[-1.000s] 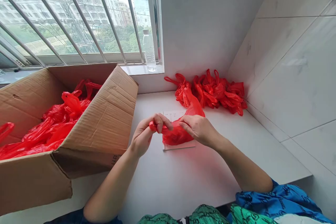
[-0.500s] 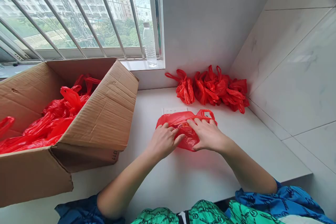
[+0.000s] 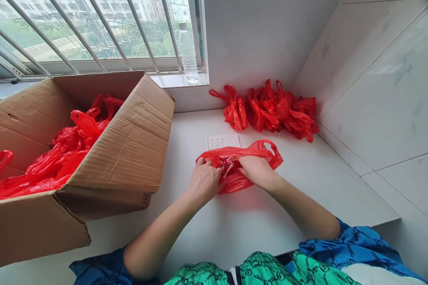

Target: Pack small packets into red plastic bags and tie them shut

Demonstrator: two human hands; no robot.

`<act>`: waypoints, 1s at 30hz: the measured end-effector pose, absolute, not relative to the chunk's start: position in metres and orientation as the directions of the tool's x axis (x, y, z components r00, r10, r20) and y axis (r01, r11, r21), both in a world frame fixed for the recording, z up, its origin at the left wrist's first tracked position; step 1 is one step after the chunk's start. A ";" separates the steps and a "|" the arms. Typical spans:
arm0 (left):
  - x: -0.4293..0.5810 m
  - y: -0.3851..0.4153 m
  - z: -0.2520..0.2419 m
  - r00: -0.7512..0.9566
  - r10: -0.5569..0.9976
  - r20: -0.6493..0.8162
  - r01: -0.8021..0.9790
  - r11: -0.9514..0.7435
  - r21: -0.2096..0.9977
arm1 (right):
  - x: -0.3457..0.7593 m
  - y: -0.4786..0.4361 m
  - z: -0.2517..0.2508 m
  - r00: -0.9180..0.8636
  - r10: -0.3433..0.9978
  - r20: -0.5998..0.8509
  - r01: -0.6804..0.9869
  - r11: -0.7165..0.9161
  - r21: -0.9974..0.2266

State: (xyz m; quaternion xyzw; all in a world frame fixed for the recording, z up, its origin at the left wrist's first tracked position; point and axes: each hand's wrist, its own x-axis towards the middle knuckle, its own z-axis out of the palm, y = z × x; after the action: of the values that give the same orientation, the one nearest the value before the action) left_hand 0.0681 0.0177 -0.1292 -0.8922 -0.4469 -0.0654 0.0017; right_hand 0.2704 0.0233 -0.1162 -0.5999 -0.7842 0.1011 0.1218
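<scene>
A red plastic bag [image 3: 264, 153] lies on the white counter [image 3: 240, 222] in front of me, spread over a white card [image 3: 223, 141]. My left hand [image 3: 204, 182] rests on the bag's left part with its fingers curled into the plastic. My right hand [image 3: 257, 172] presses on the bag's middle, fingers bent and gripping the film. The bag's handle loops stick out to the right of my right hand.
An open cardboard box [image 3: 130, 151] full of loose red bags [image 3: 67, 147] stands at the left. A pile of folded red bags [image 3: 270, 111] lies against the back wall. A clear water bottle [image 3: 187, 53] stands on the window sill. A tiled wall rises at the right.
A second ago both hands held the bag bunched above the counter. It was then laid flat, and now the hands gather its middle while the handles shift right.
</scene>
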 end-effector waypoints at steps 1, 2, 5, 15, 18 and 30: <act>0.065 0.020 -0.130 0.573 0.810 0.124 0.808 -0.584 0.077 | 0.276 0.026 -0.124 -0.224 0.973 0.054 0.923 0.229 -0.308; 0.063 0.021 -0.131 0.562 0.817 0.129 0.814 -0.574 0.092 | 0.283 0.027 -0.131 -0.208 0.977 0.050 0.930 0.213 -0.300; 0.061 0.024 -0.127 0.569 0.815 0.113 0.814 -0.577 0.067 | 0.300 0.029 -0.144 -0.240 0.968 0.068 0.931 0.249 -0.268; 0.063 0.026 -0.120 0.477 0.878 -0.033 0.879 -0.477 -0.003 | 0.295 0.029 -0.113 -0.355 0.922 -0.155 0.855 0.253 -0.453; 0.062 0.027 -0.126 0.488 0.873 -0.021 0.873 -0.488 -0.012 | 0.296 0.025 -0.106 -0.418 0.866 -0.273 0.832 0.245 -0.498; 0.070 0.034 -0.125 0.606 0.791 0.080 0.789 -0.611 0.064 | 0.290 0.045 -0.122 -0.300 0.930 -0.215 0.925 0.228 -0.305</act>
State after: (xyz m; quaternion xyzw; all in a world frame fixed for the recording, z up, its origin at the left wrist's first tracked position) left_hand 0.0704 0.0343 -0.1248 -0.8961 -0.4410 -0.0500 -0.0110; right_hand 0.2902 0.0451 -0.1218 -0.5917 -0.7835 0.1899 0.0063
